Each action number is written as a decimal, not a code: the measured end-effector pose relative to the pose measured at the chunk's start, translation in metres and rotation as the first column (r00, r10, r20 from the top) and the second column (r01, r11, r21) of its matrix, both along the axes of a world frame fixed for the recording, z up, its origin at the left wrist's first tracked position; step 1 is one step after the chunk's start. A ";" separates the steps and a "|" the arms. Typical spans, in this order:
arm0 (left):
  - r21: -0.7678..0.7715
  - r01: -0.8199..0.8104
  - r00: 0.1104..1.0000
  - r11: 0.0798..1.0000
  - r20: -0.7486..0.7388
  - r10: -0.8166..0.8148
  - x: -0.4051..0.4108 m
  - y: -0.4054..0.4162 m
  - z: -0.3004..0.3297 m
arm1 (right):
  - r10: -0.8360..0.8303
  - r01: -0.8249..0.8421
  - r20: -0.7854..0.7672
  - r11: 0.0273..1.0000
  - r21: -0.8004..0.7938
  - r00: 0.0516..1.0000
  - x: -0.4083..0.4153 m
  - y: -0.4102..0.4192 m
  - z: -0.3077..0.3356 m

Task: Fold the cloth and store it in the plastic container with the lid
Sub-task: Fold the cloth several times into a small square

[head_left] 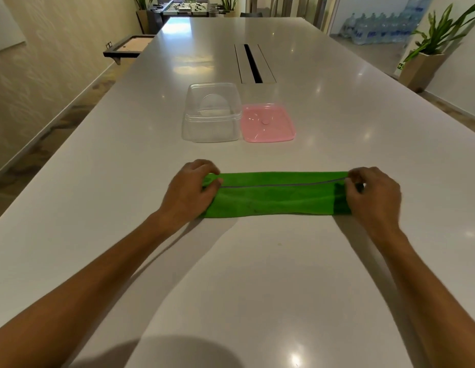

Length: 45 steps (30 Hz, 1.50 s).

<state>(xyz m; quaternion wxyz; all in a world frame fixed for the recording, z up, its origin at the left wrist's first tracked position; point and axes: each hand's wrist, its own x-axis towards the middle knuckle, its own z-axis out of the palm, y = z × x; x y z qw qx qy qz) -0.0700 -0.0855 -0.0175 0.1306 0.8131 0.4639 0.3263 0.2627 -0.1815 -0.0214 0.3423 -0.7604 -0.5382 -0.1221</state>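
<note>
A green cloth lies flat on the white table as a long folded strip, with a grey hem running along its length. My left hand pinches the strip's left end. My right hand pinches the right end at the hem. Behind the cloth stands a clear plastic container, open and empty. A pink lid lies flat on the table, touching the container's right side.
A cable slot with metal flaps runs down the table's middle, behind the container. A chair sits off the table's left edge. A potted plant and water bottles stand at the far right.
</note>
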 end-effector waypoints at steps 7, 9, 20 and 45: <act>-0.094 0.231 0.956 0.968 -0.164 -0.244 0.065 -0.009 -0.010 | 0.415 -0.376 0.068 0.873 -0.309 0.907 -0.104 0.031 -0.004; -0.112 0.219 0.947 0.969 -0.215 -0.239 0.069 -0.006 -0.019 | 0.423 -0.360 0.095 0.852 -0.380 0.901 -0.120 0.038 -0.012; -0.085 0.149 0.833 0.985 -0.526 -0.171 0.046 0.004 -0.045 | 0.317 -0.219 0.093 0.811 -0.542 0.944 -0.111 0.038 -0.040; -0.075 -0.024 0.818 0.997 -0.575 -0.023 0.014 0.002 -0.046 | -0.110 0.111 0.037 0.806 -0.582 0.993 0.006 0.007 -0.036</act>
